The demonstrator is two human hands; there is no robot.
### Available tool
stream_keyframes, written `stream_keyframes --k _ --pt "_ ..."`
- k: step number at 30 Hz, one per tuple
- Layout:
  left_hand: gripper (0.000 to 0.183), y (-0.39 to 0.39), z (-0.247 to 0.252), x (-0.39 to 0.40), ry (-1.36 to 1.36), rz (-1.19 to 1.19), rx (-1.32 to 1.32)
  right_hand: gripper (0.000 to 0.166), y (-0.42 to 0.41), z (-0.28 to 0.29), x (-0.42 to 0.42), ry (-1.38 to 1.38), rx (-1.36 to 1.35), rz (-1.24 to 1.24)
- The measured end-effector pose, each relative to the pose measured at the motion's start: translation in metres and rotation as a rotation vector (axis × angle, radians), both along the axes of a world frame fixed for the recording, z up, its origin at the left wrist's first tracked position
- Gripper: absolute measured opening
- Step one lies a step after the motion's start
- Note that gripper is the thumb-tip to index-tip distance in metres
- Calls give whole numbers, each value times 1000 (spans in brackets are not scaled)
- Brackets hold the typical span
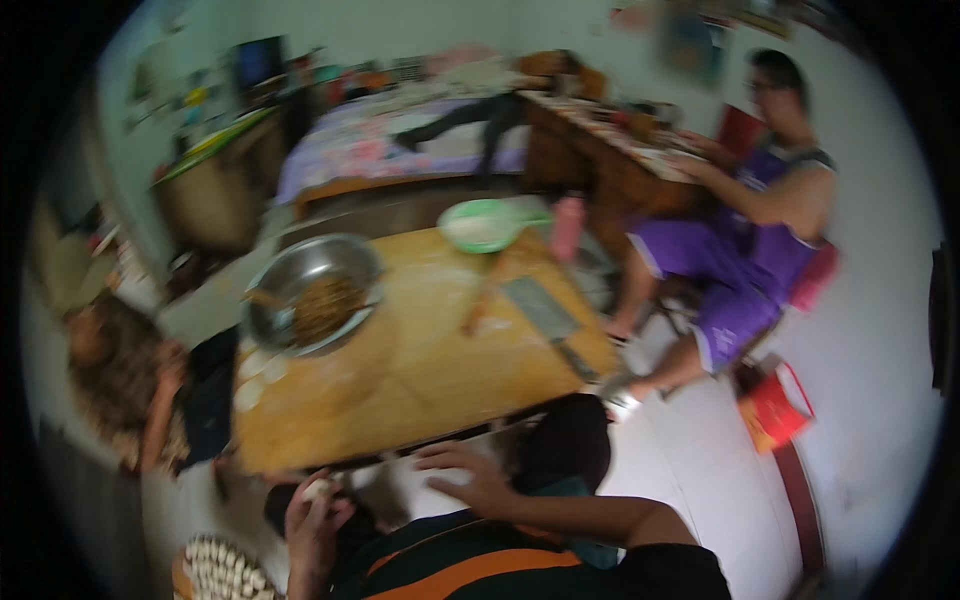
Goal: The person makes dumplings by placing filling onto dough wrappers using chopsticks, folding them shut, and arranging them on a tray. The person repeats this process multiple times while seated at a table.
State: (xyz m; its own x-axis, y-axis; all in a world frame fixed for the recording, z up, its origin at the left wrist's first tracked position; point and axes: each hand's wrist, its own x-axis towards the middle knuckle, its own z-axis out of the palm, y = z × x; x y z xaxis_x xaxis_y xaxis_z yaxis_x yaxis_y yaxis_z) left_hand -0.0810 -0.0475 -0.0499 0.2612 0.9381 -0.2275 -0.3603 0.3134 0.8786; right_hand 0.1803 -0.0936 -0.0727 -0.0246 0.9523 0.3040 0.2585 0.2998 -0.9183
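Observation:
My left hand [319, 517] is raised at the near left edge of the board, its fingers closed around a small piece of pale dough [318, 490]. Blur hides whether that dough is folded or filled. Over my lap, my right hand [469, 478] is empty with its fingers apart. Several round dough wrappers [249, 394] lie at the left side of the wooden board [420, 360]. Behind them stands a steel bowl [319, 251] with brown minced filling [328, 309] and a utensil handle leaning on its rim. Below my left hand is a round tray of small pale dumplings [225, 570].
A cleaver [541, 309] and a rolling pin [480, 304] lie on the board's right part, near a green strainer-like bowl [480, 232] of white powder. One person [750, 217] sits at a desk on the right, another [161, 382] at the left. A red bag [776, 409] stands on the floor.

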Motion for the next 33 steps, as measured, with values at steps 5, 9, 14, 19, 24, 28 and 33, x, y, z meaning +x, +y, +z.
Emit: stream_keyframes --k 5,9,14,19,24,28,33 --pt "42 -1 -4 -35 -116 34 24 22 -15 -13 9 105 -146 -69" --pt "33 -3 -7 -86 -104 181 52 20 -15 -9 -4 184 -76 -51" --pt "25 -19 -25 -168 118 553 13 16 -8 -17 -10 239 -87 -34" --pt "27 -54 -91 -269 292 794 -82 19 -5 -25 -7 148 -147 -44" --pt "27 -101 -146 -358 585 1002 -418 21 -3 -31 -8 93 -219 -89" --pt "22 -120 -183 -429 789 1088 -546 22 3 -26 -21 35 -307 -163" --pt "31 -110 -209 -508 1170 1067 -626 24 18 -27 -38 -81 -376 -176"
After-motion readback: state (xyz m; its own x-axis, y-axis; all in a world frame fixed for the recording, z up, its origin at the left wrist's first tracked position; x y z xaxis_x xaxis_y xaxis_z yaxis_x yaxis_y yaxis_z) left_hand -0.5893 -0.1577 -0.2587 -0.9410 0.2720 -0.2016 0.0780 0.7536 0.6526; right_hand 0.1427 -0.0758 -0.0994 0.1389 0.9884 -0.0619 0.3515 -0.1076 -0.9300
